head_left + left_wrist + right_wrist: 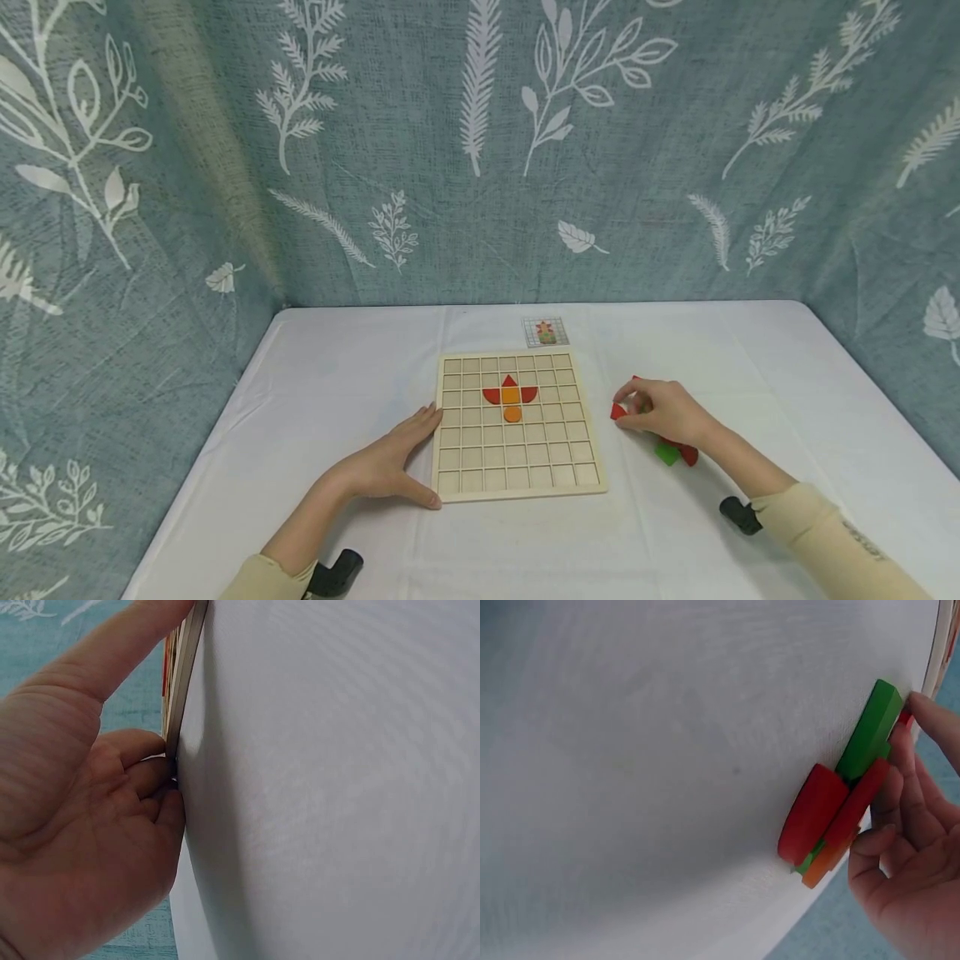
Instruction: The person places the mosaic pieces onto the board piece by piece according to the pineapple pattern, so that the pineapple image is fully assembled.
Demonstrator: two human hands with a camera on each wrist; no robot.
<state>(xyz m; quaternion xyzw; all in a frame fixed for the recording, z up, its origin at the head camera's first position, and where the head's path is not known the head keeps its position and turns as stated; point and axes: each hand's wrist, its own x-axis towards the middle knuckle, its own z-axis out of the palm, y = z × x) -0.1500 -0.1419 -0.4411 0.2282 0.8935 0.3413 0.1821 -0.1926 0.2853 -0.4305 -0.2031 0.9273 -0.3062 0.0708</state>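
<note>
Left hand (386,462), one: spread wide, touching the edge of a gridded board (515,435), which lay between both hands. Right hand (667,410), one: pinched a red piece (618,412); a green block (667,452) and red block (689,456) lay just beside it.

A pale wooden board (471,458), divided into a grid of shallow cells, lies flat with the left hand (386,462) touching its left edge; in its upper middle sit a red triangle (510,382), an orange square (510,396) just below — rounded red pieces (492,397) flanking it — and an orange disc (512,414) under the square. The right hand (671,410) pinches a small red piece (617,412) off the board's right side, near loose green, red and orange pieces (812,814) gathered close together.
</note>
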